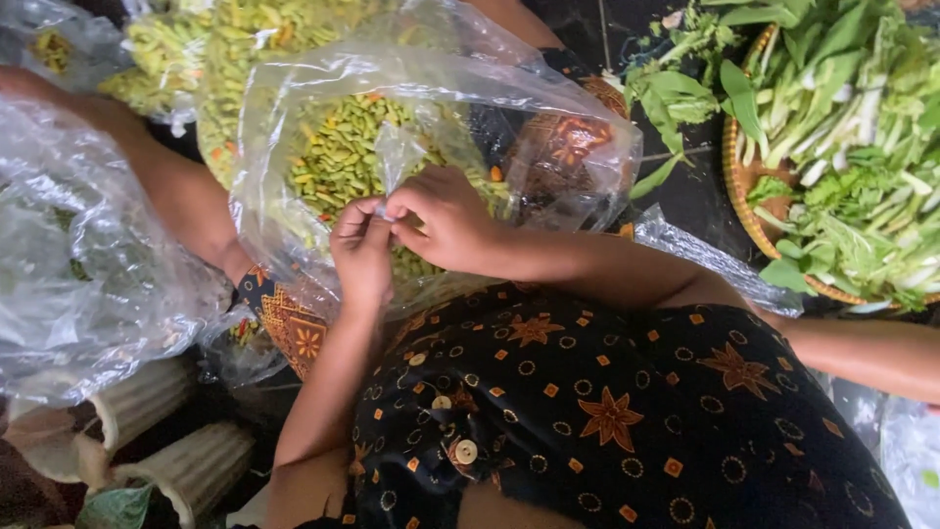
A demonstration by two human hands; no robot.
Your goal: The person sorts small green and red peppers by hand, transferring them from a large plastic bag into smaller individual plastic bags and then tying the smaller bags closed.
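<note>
My left hand [362,250] and my right hand [446,220] meet in the middle of the view, fingertips pinched together on the edge of a clear plastic bag [294,127]. The bag lies open in front of my hands and holds many small green and orange chopped vegetable pieces [338,157]. More of the same green pieces fill another clear bag [206,44] at the top left. My dark patterned dress [607,411] fills the lower part of the frame.
A woven basket [744,196] of leafy greens [852,127] sits at the right. Crumpled clear plastic [69,264] covers the left side. Pale ridged items [196,460] lie at the bottom left. Another person's forearm [166,186] crosses the upper left, and an arm [871,353] shows at the right.
</note>
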